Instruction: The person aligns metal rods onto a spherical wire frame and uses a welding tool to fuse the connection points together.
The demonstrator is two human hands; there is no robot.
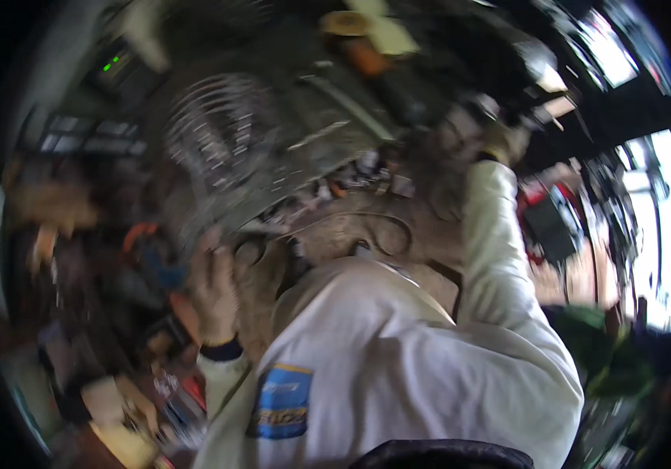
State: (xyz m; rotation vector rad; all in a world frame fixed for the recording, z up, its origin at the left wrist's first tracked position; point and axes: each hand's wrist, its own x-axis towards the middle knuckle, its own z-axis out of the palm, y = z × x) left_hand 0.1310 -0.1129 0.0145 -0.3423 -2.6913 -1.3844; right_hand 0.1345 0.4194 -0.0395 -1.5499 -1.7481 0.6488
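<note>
My left hand (215, 297) is left of my body, its fingers stretched forward and apart; nothing shows in its palm. Just beyond its fingertips is a round cage of curved metal wires (222, 125), like a fan guard, smeared by motion. My right arm reaches forward and to the right. My right hand (507, 142) is at a dark object (511, 70) whose kind I cannot make out; the fingers are blurred. Between the hands, a long metal bar (351, 103) lies on a cluttered dark surface.
An orange and black cylindrical thing (367, 59) lies at the far side. Small mixed parts (359, 176) line the surface's near edge. Blue and orange items (156, 258) crowd the left. A red and black box-like item (554, 223) stands on the right, near bright windows (664, 219).
</note>
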